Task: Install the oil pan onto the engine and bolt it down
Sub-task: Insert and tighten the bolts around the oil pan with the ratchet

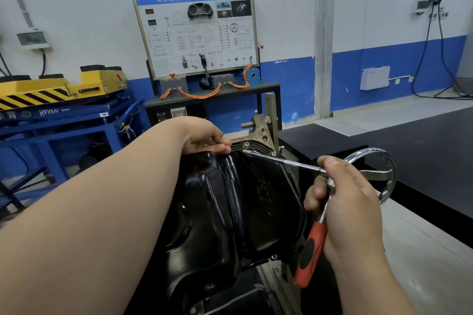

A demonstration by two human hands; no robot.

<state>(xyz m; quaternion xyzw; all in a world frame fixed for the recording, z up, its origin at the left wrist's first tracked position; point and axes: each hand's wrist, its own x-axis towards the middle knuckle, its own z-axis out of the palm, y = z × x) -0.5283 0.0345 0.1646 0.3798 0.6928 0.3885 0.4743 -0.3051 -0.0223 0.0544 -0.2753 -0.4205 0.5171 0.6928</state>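
— Is the head of the ratchet (311, 253) in sight?
— No, the right hand (343, 202) covers it.
— And the oil pan (230, 212)?
— The left forearm (102, 212) hides its left side, and the bottom edge cuts it off (its stamped lettering is too blurred to read). Whether the left hand (204, 138) pinches anything, I cannot tell.

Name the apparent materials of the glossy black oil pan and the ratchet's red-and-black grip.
Glossy black oil pan: likely painted stamped steel, judging by pressed ribs and sharp reflections. Red-and-black ratchet grip: seemingly matte rubber or plastic. The ratchet shaft looks like chromed steel, mirror-bright.
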